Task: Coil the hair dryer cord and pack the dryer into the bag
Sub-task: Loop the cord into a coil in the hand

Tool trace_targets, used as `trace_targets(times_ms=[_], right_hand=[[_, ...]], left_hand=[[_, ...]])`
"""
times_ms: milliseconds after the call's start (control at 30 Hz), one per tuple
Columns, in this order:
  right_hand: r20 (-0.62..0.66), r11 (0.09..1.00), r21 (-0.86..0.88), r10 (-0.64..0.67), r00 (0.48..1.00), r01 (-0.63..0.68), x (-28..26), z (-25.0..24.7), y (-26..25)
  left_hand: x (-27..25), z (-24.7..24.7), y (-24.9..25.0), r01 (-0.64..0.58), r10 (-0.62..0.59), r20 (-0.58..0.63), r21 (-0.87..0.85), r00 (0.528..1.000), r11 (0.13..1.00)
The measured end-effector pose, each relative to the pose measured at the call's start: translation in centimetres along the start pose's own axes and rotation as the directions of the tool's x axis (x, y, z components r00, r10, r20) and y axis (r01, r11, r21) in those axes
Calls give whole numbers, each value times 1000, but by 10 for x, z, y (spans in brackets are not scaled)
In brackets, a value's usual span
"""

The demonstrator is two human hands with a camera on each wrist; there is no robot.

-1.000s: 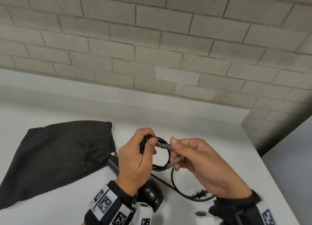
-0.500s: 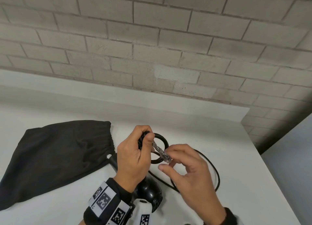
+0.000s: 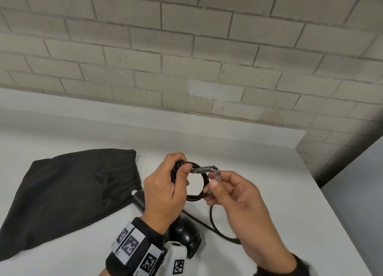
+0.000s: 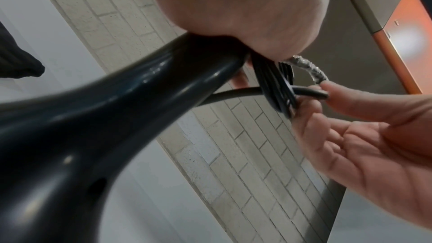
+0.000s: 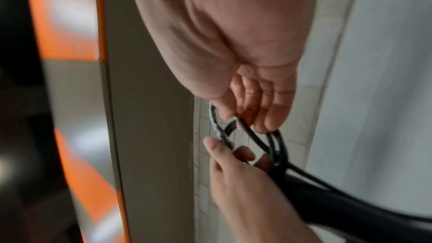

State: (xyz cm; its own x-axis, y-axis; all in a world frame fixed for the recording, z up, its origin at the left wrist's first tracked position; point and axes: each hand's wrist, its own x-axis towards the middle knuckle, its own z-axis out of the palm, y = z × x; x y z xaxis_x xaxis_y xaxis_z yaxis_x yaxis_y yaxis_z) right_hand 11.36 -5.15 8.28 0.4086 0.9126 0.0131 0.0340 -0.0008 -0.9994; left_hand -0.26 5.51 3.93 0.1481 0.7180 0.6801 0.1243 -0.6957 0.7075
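My left hand [image 3: 165, 184] grips the black hair dryer's handle [image 4: 145, 84] together with a small coil of black cord [image 3: 204, 182]. The dryer body [image 3: 186, 236] hangs below my left wrist, above the white table. A silvery twist tie [image 3: 205, 169] runs from under my left thumb across the coil. My right hand [image 3: 232, 190] pinches the tie's free end [image 4: 320, 80] between thumb and forefinger at the coil's right side. A loose loop of cord [image 3: 215, 224] trails down to the table. The black drawstring bag [image 3: 68, 193] lies flat to the left.
The white table [image 3: 269, 172] ends at a right edge near my right forearm, with grey floor beyond. A grey brick wall [image 3: 186, 58] rises behind the table. An orange and grey panel [image 4: 406, 47] shows in the wrist views.
My right hand drew back toward me, then came up again to the coil's right side, carrying the tie's end over the coil. The left hand held still.
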Motion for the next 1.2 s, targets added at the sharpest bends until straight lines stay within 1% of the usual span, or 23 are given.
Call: trace_targets(times_ms=[67,100,167,200,267,333,367,400,467,533,567,633,700,767,867,967,1033,1067,1133,1167,1200], right_hand=[[58,986,130,97,994,-104,1,-7,-8],[92,963,216,144,985,-161,1,-10,-12],[158,886,381,220,963,-265,1,-16,-20],[182,847,436,247,952,-304,1,-19,-22],[228,782,506,285,931,-364,1,-28,-21],[310,738,546,262,914,-396,-1,-36,-14],[344,743,553,207,916,-376,-2,-39,-8],[353,768,554,133,926,-322,-4,-41,-1],[328,837,526,-39,944,-149,-8,-42,19],[298,886,462,-198,934,41,-13,-38,39],[280,898,425,-254,926,118,-15,-36,49],[250,924,319,-298,921,212,-20,-31,63],[217,947,195,-295,930,255,-24,-26,71],[213,956,95,-293,932,279,-27,-19,71],[224,940,-43,-321,920,339,-26,-5,67],[164,909,-97,-387,907,405,-22,6,68],[127,894,-71,-432,893,442,-20,8,71],[105,892,-16,-449,888,452,-20,8,72],[29,895,197,-413,910,400,-21,1,74],[-11,881,332,-354,935,337,-21,-7,76],[-39,835,484,-277,960,261,-22,-18,79]], left_hand=[[0,0,0,6,-6,-4,-5,1000,1000],[0,0,-1,6,-6,-6,-7,1000,1000],[0,0,-1,0,0,-9,-5,1000,1000],[0,0,-1,-2,2,-10,0,1000,1000],[0,0,-1,-1,1,-6,8,1000,1000],[0,0,-1,-4,4,0,5,1000,1000],[0,0,-2,-5,5,1,5,1000,1000],[0,1,-2,-4,4,1,4,1000,1000],[0,2,-2,10,-10,-8,-11,1000,1000],[1,3,-2,23,-23,-17,-23,1000,999],[1,4,-2,24,-25,-17,-25,1000,999],[1,5,-2,24,-24,-12,-26,1000,999],[1,6,-2,23,-23,-8,-22,1000,999],[1,6,-2,22,-22,-3,-15,1000,1000],[1,6,-1,22,-22,2,-16,1000,1000],[1,5,-1,16,-16,5,-15,1000,1000],[1,4,-1,18,-18,7,-17,1000,1000],[1,3,-1,23,-23,7,-21,1000,1000],[1,3,-1,36,-35,8,-29,999,999],[1,3,-1,44,-44,12,-35,999,998],[1,3,-1,52,-51,16,-39,999,998]])
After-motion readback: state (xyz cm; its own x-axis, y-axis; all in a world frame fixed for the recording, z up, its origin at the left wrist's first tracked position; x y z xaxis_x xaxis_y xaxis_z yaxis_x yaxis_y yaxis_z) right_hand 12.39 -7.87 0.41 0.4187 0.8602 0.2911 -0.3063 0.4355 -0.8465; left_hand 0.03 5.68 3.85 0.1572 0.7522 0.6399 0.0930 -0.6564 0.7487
